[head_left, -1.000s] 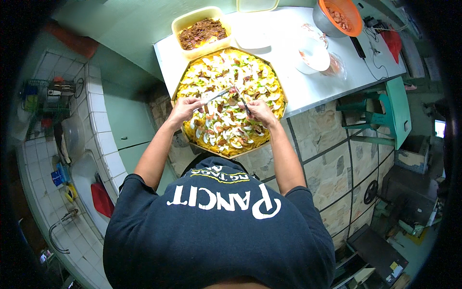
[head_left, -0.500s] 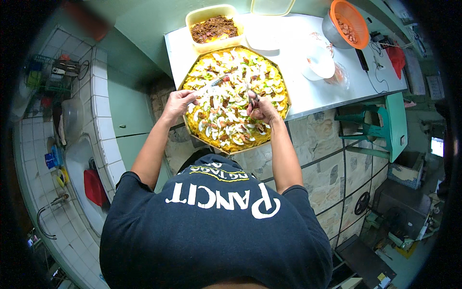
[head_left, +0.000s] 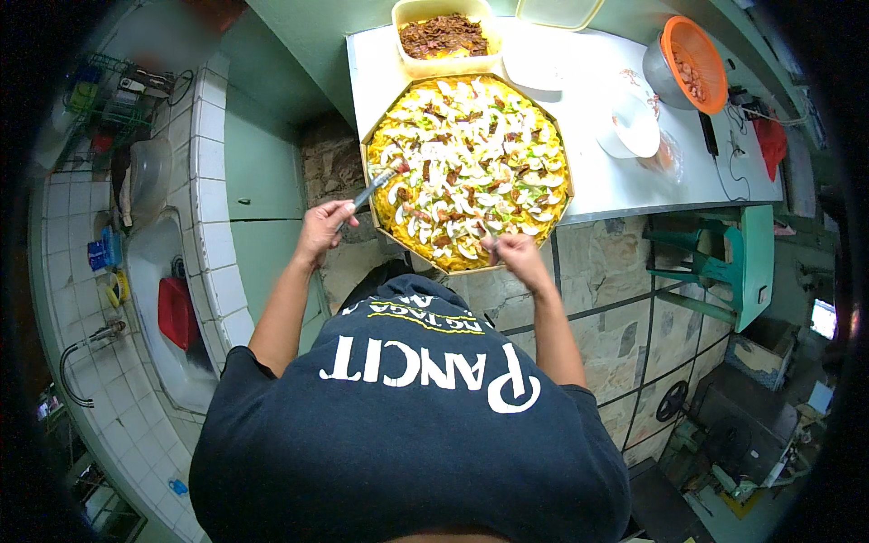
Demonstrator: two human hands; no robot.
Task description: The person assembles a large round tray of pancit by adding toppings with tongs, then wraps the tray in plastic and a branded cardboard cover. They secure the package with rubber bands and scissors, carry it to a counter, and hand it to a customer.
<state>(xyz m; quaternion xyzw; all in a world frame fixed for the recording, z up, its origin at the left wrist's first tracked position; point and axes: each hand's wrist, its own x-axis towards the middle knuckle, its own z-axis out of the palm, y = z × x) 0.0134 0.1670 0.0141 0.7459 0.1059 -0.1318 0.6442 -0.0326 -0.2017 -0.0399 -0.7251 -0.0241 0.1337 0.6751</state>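
Your left hand [head_left: 323,228] grips a metal utensil [head_left: 373,188], tip on the noodle tray's [head_left: 467,169] left edge. Right hand [head_left: 513,251] closed at the tray's near rim; contents hidden.

**A tiled kitchen corner in green and stone**

You stand over a white counter [head_left: 625,176] set against a green wall [head_left: 317,27]. To your left, a white-tiled sink [head_left: 167,299] curves along the edge, with a wire dish rack [head_left: 109,100] beyond it. The floor [head_left: 615,271] is patterned stone tile. A green stool [head_left: 724,262] stands to your right, near dark clutter.
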